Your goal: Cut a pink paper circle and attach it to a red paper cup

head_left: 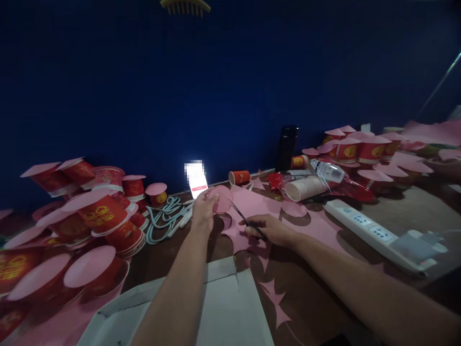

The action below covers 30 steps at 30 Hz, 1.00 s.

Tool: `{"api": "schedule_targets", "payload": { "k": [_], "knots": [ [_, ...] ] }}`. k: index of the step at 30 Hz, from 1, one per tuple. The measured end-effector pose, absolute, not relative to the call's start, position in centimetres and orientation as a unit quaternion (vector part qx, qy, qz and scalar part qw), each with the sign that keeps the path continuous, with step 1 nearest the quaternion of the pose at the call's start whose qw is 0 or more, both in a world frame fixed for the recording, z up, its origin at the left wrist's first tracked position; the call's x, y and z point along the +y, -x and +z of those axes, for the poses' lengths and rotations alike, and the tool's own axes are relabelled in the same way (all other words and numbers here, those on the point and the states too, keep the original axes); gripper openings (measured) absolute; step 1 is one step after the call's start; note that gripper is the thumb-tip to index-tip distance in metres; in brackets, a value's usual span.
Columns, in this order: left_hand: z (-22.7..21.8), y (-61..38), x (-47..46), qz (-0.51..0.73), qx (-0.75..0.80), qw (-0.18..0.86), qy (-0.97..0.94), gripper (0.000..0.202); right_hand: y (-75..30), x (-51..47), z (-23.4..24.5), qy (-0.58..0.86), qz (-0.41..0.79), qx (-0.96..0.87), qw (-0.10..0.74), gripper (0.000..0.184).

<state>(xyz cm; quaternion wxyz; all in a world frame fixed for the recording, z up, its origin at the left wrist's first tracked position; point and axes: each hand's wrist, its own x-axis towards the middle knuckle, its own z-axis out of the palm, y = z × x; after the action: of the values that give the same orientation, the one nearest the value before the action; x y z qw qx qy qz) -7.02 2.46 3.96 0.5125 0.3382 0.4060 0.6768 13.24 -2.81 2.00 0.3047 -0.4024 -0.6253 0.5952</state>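
My left hand (203, 211) is closed on a round pink paper disc (221, 199), held up above the brown table (173, 254). My right hand (268, 229) grips a pair of dark scissors (242, 216) whose blades point up and left toward the disc. Under both hands lies a sheet of pink paper (262, 206) with round holes cut out of it. Pink offcuts (275, 300) are scattered on the table near my right forearm.
Red paper cups topped with pink discs (93, 211) pile up at left; more (363, 149) stand at back right. A lit phone (197, 180), coiled cable (163, 218), black bottle (287, 146), sleeve of white cups (306, 187), power strip (374, 230) and white box (223, 312) surround me.
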Motion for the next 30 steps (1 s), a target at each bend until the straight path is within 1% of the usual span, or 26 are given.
{"api": "schedule_targets", "payload": {
  "k": [6, 13, 24, 27, 30],
  "knots": [
    [3.6, 6.4, 2.5, 0.697, 0.394, 0.508, -0.317, 0.029, -13.0, -2.9, 1.6, 0.412, 0.573, -0.643, 0.298, 0.062],
    [3.7, 5.7, 1.8, 0.689, 0.402, 0.504, -0.331, 0.035, -12.7, -3.2, 1.5, 0.439, 0.531, -0.665, 0.289, 0.056],
    [2.8, 5.4, 2.1, 0.689, 0.406, 0.504, -0.326, 0.043, -12.7, -3.1, 1.5, 0.451, 0.497, -0.684, 0.286, 0.056],
    [2.4, 5.4, 2.3, 0.693, 0.407, 0.501, -0.321, 0.041, -12.7, -3.1, 1.5, 0.452, 0.504, -0.680, 0.281, 0.056],
    [2.2, 5.3, 2.5, 0.698, 0.406, 0.501, -0.311, 0.039, -12.7, -3.1, 1.5, 0.457, 0.487, -0.690, 0.279, 0.053]
  ]
}}
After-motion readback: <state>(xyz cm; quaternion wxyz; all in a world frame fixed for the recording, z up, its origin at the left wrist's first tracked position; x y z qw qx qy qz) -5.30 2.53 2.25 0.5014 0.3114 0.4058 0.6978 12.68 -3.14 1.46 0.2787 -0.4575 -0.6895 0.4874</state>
